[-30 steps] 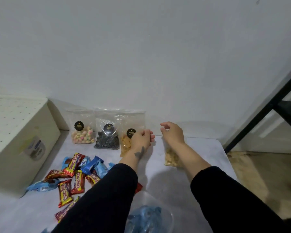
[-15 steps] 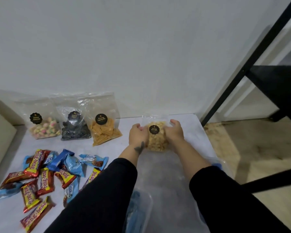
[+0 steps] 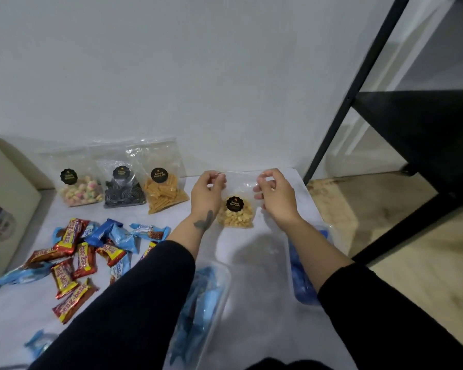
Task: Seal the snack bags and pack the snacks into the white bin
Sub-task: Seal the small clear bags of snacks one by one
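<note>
Now the person holds the clear bag of pale snacks (image 3: 235, 217) upright just above the worktop (image 3: 251, 257), so that the snacks stay at the bottom and the open top is free. The left hand (image 3: 207, 194) pinches one top corner with curled fingers (image 3: 216, 180), and the right hand (image 3: 274, 194) pinches the other, probably to line up the strip for sealing. Three other bags (image 3: 120, 182) lean against the wall, the white bin (image 3: 8, 206) is at far left, and wrapped bars (image 3: 75, 252) lie between.

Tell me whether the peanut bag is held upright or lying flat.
Upright: both hands pinch the peanut bag by its top corners, nuts settled at the bottom.
</note>
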